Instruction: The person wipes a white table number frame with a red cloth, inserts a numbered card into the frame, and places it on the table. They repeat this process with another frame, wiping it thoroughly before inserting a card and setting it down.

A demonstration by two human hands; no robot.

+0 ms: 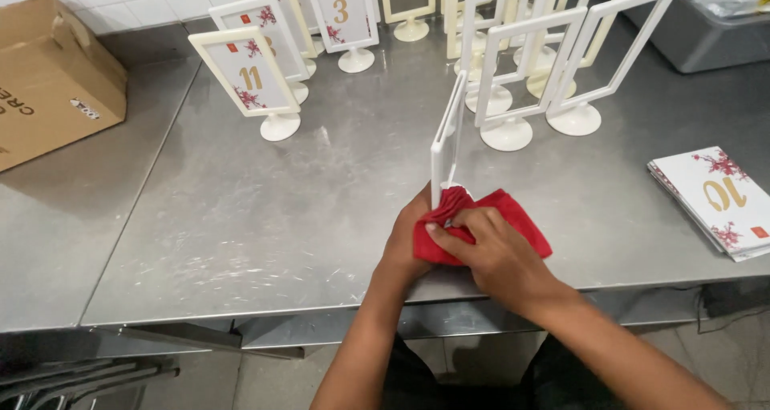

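A white table-number frame stand [447, 141] stands edge-on near the front of the steel table [265, 218]. Its base is hidden under a red cloth [521, 218]. My right hand [493, 254] presses the red cloth against the foot of the stand. My left hand [409, 238] reaches in from the left and grips the lower part of the stand, partly covered by the cloth.
Several cream stands with numbered flower cards [249, 77] stand at the back left. Several blank white frames [545, 65] stand at the back right. A stack of number cards [718, 197] lies at the right edge. A cardboard box [48, 77] sits far left, a grey bin [706, 25] top right.
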